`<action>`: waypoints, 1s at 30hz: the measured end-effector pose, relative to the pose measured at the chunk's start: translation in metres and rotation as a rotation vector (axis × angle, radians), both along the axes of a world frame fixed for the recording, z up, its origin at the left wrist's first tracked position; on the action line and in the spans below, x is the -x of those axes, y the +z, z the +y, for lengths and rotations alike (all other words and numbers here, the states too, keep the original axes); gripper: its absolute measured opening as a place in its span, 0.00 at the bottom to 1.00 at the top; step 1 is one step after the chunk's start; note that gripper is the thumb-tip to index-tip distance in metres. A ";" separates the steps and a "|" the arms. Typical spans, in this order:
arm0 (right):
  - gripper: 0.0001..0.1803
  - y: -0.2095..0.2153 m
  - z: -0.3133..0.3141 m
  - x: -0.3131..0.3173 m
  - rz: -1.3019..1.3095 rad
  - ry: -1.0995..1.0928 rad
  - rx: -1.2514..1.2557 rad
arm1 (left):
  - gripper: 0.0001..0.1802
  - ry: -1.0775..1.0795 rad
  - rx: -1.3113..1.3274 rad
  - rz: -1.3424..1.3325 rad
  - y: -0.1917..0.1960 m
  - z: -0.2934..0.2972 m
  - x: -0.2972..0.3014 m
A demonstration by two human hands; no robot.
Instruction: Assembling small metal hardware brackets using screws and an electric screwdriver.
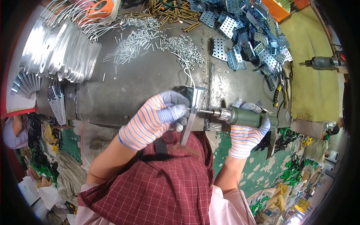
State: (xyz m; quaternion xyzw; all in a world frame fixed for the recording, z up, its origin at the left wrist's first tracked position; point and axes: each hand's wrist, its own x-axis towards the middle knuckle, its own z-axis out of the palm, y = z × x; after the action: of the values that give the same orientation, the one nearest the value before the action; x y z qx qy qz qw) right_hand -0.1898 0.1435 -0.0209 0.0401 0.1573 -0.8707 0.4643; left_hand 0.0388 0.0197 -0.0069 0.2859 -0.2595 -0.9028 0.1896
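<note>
Gloved in striped fabric with grey fingers, my left hand (155, 114) grips a narrow metal plate (189, 125) near the table's front edge. A dark bracket (196, 96) sits at the plate's upper part, and white wires (190, 75) run up from it. My right hand (247, 137), in a matching glove, is wrapped round a green power screwdriver (243, 117). Its bit (205, 111) points left, with the tip at the plate beside my left fingertips. Whether a screw sits at the tip is hidden by those fingers.
Silver plates with white wires (56, 52) are stacked at left. Heaps of small screws (131, 45), nuts (183, 48) and long brass-coloured rods (165, 13) lie at the back. Perforated brackets (228, 27) pile up at back right, near yellow-handled pliers (277, 95) and another power driver (322, 63).
</note>
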 end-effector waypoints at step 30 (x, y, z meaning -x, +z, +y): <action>0.31 -0.004 -0.007 -0.005 0.118 -0.098 -0.088 | 0.29 0.157 0.813 -0.507 -0.012 0.040 -0.009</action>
State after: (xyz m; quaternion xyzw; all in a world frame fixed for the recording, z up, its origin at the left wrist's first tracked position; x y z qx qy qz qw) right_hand -0.1843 0.1368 -0.0244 0.0165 0.2204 -0.8856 0.4086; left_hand 0.0481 0.0601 -0.0185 0.4183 -0.6068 -0.6132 0.2842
